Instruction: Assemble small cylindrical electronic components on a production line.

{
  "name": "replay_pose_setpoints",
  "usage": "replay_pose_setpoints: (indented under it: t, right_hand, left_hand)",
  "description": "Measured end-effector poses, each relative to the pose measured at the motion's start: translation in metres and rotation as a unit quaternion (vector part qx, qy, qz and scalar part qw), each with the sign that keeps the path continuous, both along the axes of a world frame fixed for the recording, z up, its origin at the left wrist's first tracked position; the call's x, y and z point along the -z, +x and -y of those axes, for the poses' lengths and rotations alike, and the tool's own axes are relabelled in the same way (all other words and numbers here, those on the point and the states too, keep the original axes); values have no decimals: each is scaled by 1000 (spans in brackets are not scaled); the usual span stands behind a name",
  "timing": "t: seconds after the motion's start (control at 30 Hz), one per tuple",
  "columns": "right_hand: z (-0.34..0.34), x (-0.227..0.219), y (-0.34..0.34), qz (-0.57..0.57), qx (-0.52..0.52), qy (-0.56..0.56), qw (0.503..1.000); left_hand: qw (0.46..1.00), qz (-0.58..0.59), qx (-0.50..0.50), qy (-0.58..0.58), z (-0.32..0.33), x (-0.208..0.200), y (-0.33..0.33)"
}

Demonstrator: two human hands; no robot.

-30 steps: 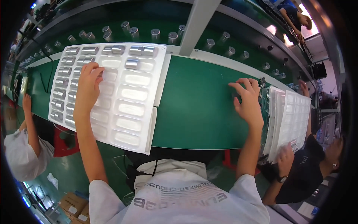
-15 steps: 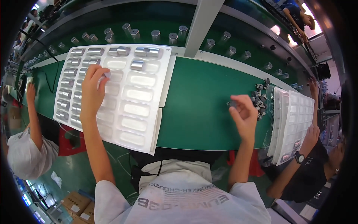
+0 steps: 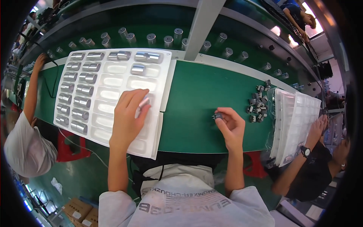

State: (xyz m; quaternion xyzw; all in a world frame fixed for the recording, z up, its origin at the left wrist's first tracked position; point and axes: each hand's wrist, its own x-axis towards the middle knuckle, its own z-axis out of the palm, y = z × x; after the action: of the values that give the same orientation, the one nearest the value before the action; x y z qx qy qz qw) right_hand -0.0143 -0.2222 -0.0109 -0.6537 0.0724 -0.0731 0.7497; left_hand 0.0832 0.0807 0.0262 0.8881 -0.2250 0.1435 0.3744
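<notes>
My left hand [image 3: 129, 117] is closed on a short silver metal cylinder [image 3: 143, 102], held between thumb and fingers over the right part of a white moulded tray [image 3: 112, 80]. Silver cylinders [image 3: 84, 90] lie in pairs along the tray's two left columns. Each of the two right columns has cylinders only toward its far end. My right hand [image 3: 232, 126] pinches a small dark part with metal prongs [image 3: 217, 115] above the green tabletop [image 3: 193, 94], apart from the tray. Several similar dark parts [image 3: 259, 103] are heaped farther right.
A stack of white trays [image 3: 297, 121] in clear plastic stands at the right, with a co-worker's hand [image 3: 317, 126] on it. Beyond a pale rail [image 3: 234, 68], upright cylinders [image 3: 168, 41] stand on a green belt. Another person's arm [image 3: 32, 87] reaches in at left.
My left hand has moved right and nearer across the tray with the cylinder. My right hand has shifted left, away from the heap, still pinching the dark part. The left co-worker's arm reaches farther forward.
</notes>
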Motion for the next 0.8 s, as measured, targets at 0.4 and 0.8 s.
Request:
replay_pose_setpoints:
  t: [0.4,0.8]
  right_hand:
    - [-14,-14,1,44,106,15,993]
    - [-21,-14,-31,59,8,-99,993]
  left_hand:
    - [987,-72,47,-134,130,57,-80]
    - [957,-189,132,-174,116,56,-69]
